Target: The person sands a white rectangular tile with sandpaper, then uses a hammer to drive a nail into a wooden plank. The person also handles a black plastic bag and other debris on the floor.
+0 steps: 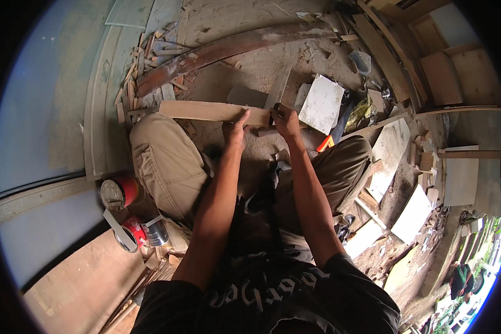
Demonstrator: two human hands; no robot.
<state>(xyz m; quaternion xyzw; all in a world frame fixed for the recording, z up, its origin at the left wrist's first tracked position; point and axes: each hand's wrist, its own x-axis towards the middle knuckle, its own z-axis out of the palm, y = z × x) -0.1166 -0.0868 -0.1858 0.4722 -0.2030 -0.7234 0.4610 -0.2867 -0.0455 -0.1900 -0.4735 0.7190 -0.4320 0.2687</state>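
Observation:
A long light-brown wooden board lies crosswise in front of me, its left end above my left knee. My left hand is closed round the board right of its middle, with the thumb along its face. At the board's right end my right hand is closed, its fingers bent in against the end. A small dark thing shows between those fingers and the board; its kind is too small to tell. A second narrow strip of wood stands out beyond the right hand.
Paint cans stand by my left knee. A stained white panel and an orange-handled tool lie near my right knee. A curved reddish-brown beam crosses the ground ahead. Wood scraps pile up at the left; shelving stands right.

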